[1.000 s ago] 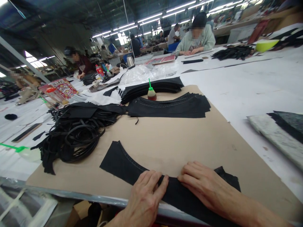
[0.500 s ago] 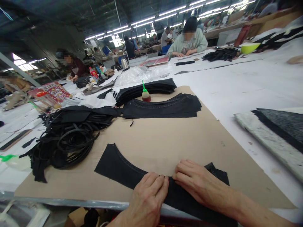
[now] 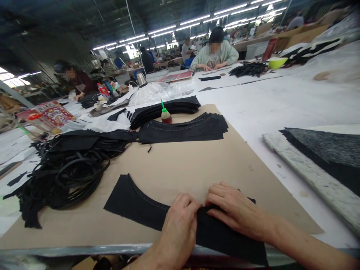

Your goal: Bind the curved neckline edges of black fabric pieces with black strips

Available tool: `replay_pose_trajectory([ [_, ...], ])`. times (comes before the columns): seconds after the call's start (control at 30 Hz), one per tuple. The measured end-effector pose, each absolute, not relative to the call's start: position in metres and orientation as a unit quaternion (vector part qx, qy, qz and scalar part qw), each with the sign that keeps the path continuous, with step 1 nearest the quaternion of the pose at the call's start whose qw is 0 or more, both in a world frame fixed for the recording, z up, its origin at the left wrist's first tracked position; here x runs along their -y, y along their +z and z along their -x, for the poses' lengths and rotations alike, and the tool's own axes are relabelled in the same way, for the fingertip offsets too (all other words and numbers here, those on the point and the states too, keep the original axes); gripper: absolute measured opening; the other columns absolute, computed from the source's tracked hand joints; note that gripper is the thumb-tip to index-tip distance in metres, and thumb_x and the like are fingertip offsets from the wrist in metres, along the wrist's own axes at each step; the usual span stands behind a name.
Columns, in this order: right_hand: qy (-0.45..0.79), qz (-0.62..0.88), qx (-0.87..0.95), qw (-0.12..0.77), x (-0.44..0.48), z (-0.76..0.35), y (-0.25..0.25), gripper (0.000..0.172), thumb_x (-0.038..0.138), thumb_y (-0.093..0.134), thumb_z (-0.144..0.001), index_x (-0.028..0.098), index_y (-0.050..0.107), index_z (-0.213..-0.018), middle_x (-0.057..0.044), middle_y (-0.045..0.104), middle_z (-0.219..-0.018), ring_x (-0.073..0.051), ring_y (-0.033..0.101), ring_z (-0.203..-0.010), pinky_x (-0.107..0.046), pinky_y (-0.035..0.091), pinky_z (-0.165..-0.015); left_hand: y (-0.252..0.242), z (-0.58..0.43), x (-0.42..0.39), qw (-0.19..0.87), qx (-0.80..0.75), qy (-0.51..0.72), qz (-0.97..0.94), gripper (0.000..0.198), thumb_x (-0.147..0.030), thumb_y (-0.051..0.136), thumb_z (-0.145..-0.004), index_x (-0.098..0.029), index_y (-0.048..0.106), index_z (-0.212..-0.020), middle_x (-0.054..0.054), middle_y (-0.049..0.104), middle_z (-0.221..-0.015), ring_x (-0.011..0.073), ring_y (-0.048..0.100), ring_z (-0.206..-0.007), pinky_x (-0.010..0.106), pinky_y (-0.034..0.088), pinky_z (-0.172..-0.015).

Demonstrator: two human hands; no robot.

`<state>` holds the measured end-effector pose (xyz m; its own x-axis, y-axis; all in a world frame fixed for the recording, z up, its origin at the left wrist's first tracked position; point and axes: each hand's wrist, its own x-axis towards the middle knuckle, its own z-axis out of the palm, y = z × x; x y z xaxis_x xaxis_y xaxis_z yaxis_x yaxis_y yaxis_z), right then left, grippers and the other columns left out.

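Observation:
A curved black piece (image 3: 135, 202) lies on the brown sheet (image 3: 180, 165) by the table's front edge, its right part hanging over that edge. My left hand (image 3: 181, 225) is closed on the middle of its inner curved edge, fingertips pressed together. Just to the right, my right hand (image 3: 233, 210) has its fingers bent onto the same edge, thumb tucked under the palm. A narrow gap separates the two hands. Folded stitching-like marks run along the left part of the curve. The fingertips hide the edge beneath them.
Stacked curved black pieces (image 3: 182, 129) lie farther back, with a green-tipped bottle (image 3: 166, 115) among them. Tangled black strips (image 3: 75, 172) cover the left side. A speckled slab (image 3: 303, 168) bearing dark fabric is at right. A person (image 3: 215, 52) works across the table.
The view has shifted, so most of the table appears farther left. My left hand has turned more upright, and my right hand's fingers have bent more over the piece's edge.

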<state>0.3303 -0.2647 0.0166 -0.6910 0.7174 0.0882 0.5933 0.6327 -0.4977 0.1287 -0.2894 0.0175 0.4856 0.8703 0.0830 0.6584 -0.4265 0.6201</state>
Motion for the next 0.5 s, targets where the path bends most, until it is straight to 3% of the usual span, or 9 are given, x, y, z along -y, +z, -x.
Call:
replay_pose_trajectory([
  [0.17,0.211,0.347,0.901,0.156,0.266,-0.339,0.018,0.01,0.015,0.051,-0.093,0.021,0.059,-0.092,-0.001,0.057,-0.09,-0.017,0.05,-0.086,-0.032,0.034,-0.078,0.014,-0.133,0.294,0.221,-0.449,0.198,-0.843,0.032,-0.003,0.039,-0.086,-0.019,0.066,-0.091,0.006,0.061,-0.087,0.0194,0.056,-0.082,0.031,0.051,-0.072],
  [0.27,0.196,0.341,0.906,0.156,0.268,-0.343,0.017,0.016,0.015,0.046,-0.095,0.02,0.06,-0.091,-0.002,0.058,-0.088,-0.017,0.05,-0.085,-0.032,0.034,-0.077,0.001,-0.132,0.303,0.112,-0.399,0.216,-0.884,0.036,-0.005,0.036,-0.087,-0.014,0.063,-0.108,0.009,0.063,-0.092,0.0212,0.057,-0.084,0.033,0.053,-0.073],
  [0.37,0.182,0.328,0.914,0.156,0.269,-0.348,0.015,0.022,0.016,0.04,-0.098,0.019,0.06,-0.092,-0.004,0.058,-0.088,-0.017,0.049,-0.084,-0.033,0.033,-0.077,-0.011,-0.127,0.311,-0.016,-0.333,0.245,-0.91,0.043,-0.005,0.036,-0.086,-0.003,0.052,-0.126,0.016,0.063,-0.107,0.0262,0.057,-0.1,0.036,0.051,-0.083],
  [0.43,0.175,0.324,0.918,0.151,0.269,-0.351,0.014,0.022,0.017,0.039,-0.098,0.018,0.06,-0.092,-0.004,0.058,-0.089,-0.018,0.049,-0.085,-0.034,0.033,-0.077,-0.013,-0.124,0.312,-0.027,-0.326,0.248,-0.912,0.044,-0.005,0.037,-0.086,-0.002,0.05,-0.129,0.017,0.062,-0.112,0.027,0.055,-0.106,0.036,0.05,-0.088],
  [0.5,0.168,0.318,0.921,0.147,0.268,-0.354,0.013,0.021,0.018,0.041,-0.098,0.018,0.06,-0.091,-0.005,0.058,-0.089,-0.018,0.048,-0.085,-0.034,0.033,-0.077,-0.009,-0.125,0.31,0.013,-0.336,0.239,-0.911,0.043,-0.007,0.038,-0.087,-0.003,0.051,-0.127,0.015,0.063,-0.106,0.0253,0.056,-0.099,0.036,0.05,-0.085],
])
